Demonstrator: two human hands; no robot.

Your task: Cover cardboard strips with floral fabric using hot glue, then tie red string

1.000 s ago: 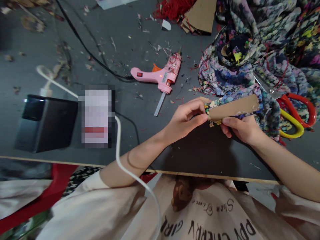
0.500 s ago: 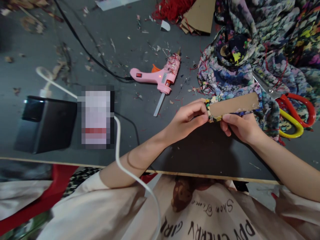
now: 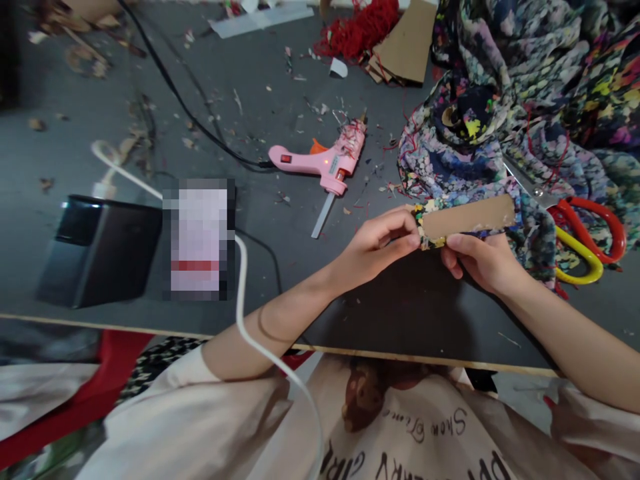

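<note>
Far left on the table [image 3: 300, 280] sits a black box [image 3: 100, 250]. Its sides are closed, so I cannot tell if anything is in it. Just beside it is a blurred patch [image 3: 200, 237], too fuzzy to name. A white cord [image 3: 239, 280] runs from behind the box, past the patch, and down off the front edge, over the left arm. A black cord [image 3: 185, 110] crosses the table from the far side to the handle end of a pink glue gun [image 3: 325, 159]. The gun lies on its side with a glue stick [image 3: 323, 217] poking out (a small red light glows on the gun). Small scraps lie all round it. Next comes the left hand [image 3: 377, 243]. Its thumb and first finger are pressed together on the left end of the strip [image 3: 467, 217]. The strip is brown card with flowery cloth wrapped round its edges. It is held up over the near part of the table, between both hands. The right hand [image 3: 483, 263] grips its lower edge from under, with the thumb pressed on the front. At the far edge lie red yarn [image 3: 363, 30] and cardboard [image 3: 407, 47]. Right behind the strip, a big heap of flowery cloth [image 3: 500, 100] fills the right side. It hides part of the scissors [image 3: 590, 243], whose red and yellow handles stick out near the right hand.
</note>
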